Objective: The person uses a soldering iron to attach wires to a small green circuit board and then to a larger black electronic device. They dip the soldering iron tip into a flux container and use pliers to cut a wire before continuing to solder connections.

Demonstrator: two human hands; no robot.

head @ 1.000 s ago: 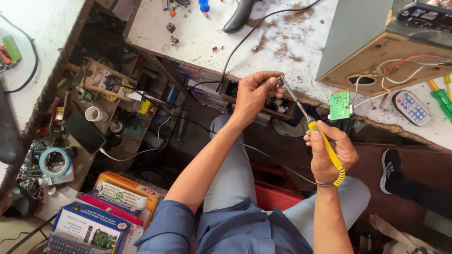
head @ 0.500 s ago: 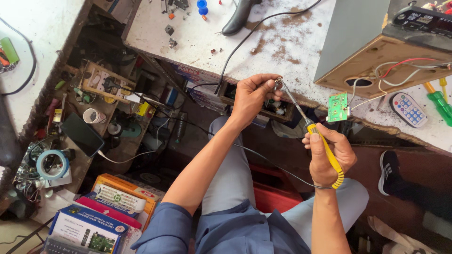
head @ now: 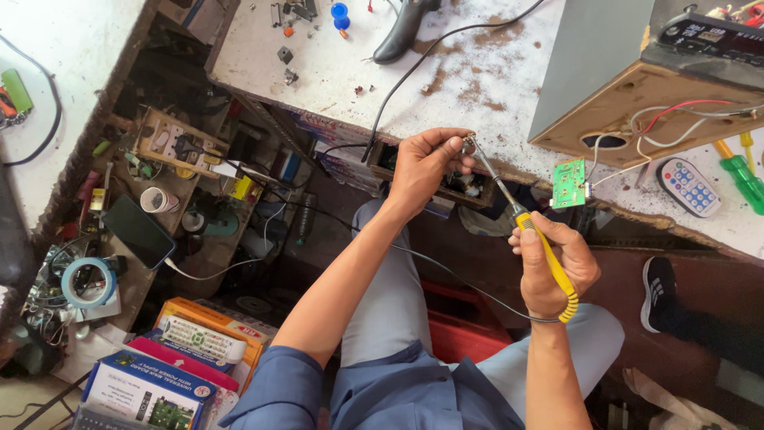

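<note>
- Since the earlier frames, little has moved: the soldering iron (head: 543, 253) is still gripped in the closed right hand (head: 555, 267), tip up at the left hand (head: 426, 166).
- Something tiny, not identifiable, is pinched in the left fingers; the joint looks unfinished.
- Small parts are seen in the open drawer (head: 461, 185) beyond.
- A wired green circuit board (head: 568, 182) hangs at the workbench (head: 446, 87) edge.

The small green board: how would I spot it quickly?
Find the wooden speaker box on the white bench. Wires trail from its hole to the green board, hanging off the bench edge. It is the only flat green square; the green screwdriver is long.
</note>
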